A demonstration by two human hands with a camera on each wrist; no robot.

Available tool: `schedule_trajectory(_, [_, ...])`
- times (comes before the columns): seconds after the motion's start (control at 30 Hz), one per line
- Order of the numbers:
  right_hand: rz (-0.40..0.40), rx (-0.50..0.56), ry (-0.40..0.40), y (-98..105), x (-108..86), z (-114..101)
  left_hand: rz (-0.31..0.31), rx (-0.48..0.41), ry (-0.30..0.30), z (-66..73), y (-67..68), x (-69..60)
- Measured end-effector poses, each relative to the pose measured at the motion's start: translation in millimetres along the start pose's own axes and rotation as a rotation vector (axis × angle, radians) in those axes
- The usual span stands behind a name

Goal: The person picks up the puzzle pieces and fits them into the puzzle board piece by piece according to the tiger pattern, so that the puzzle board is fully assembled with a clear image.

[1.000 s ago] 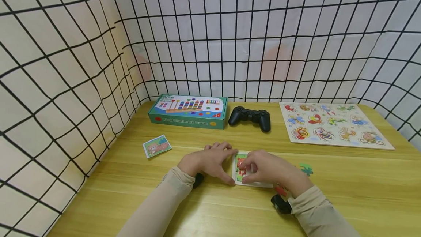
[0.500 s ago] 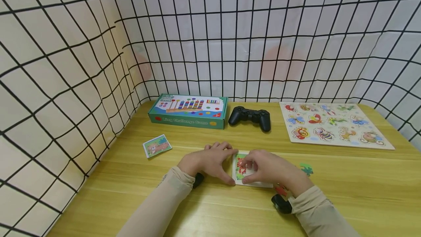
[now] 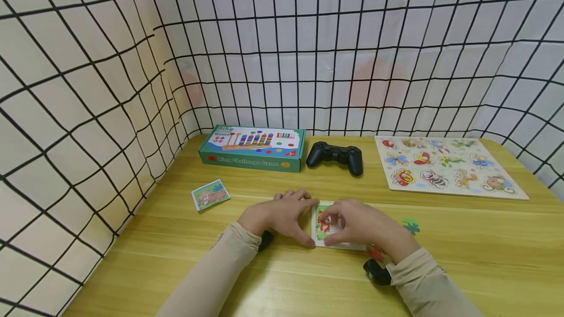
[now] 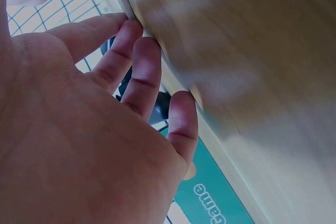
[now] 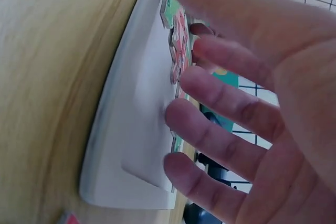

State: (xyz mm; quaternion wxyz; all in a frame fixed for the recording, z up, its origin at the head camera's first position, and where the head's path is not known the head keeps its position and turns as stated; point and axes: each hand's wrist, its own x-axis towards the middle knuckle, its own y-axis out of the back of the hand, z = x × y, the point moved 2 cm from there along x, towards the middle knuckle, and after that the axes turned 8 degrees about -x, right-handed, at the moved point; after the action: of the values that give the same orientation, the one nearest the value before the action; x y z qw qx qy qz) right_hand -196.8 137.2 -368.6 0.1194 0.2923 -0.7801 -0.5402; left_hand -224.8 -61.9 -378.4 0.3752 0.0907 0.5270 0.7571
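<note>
Rests the left hand (image 3: 286, 216), fingers spread, at the left edge of the white puzzle tray (image 5: 131, 129), thumb by the lower left corner and forefinger by the upper left one, probably to stop any sliding on the bench (image 3: 282, 283). Arches the right hand (image 3: 359, 226) over the tray from the right, thumb down near the lower rim and fingers reaching toward the red-and-green puzzle pieces (image 3: 323, 229), perhaps to press or nudge those into line; shows no clear pinch, and cannot tell how firm any contact is. Has both hands close, yet apart from each other, likely as brace and worker. Lies flat just below the centre of the head view, sides nearly square with the frame; seems to run its long axis left to right, though foreshortened and partly covered. Fills with pieces at the left, bare white toward the right; appears to point the printed figure's top toward the upper edge of the frame, too small for certainty. Leaves a loose green piece (image 3: 410, 226) and a red piece (image 3: 376, 253) beside the right wrist, presumably for easy reach, with a picture card (image 3: 210, 194) well apart at centre left.
</note>
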Motion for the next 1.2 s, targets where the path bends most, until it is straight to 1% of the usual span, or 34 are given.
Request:
schedule_trajectory(0.17, [-0.007,0.027,0.062,-1.1,-0.3,1.5,-0.002,-0.006,-0.005,-0.1,-0.1,0.0])
schedule_trajectory(0.33, [0.000,0.042,0.096,-2.7,1.4,2.6,-0.005,-0.003,-0.008,0.1,0.3,-0.2])
schedule_trajectory(0.57, [0.032,0.014,0.166,-4.2,4.3,2.6,-0.006,-0.009,-0.002,-0.1,0.1,-0.2])
schedule_trajectory(0.63, [0.039,0.009,0.161,-4.6,4.2,2.8,-0.004,-0.006,-0.004,-0.1,0.1,-0.1])
schedule_trajectory(0.83, [0.041,-0.007,0.113,-4.9,4.0,3.6,-0.002,0.004,-0.012,0.3,0.0,-0.4])
schedule_trajectory(1.03, [0.052,-0.026,0.136,-5.5,4.2,3.5,-0.001,-0.004,-0.007,0.9,0.3,-0.8])
schedule_trajectory(1.2, [0.062,-0.020,0.149,-5.7,3.9,3.9,0.001,0.003,-0.013,0.6,-0.4,-0.2])
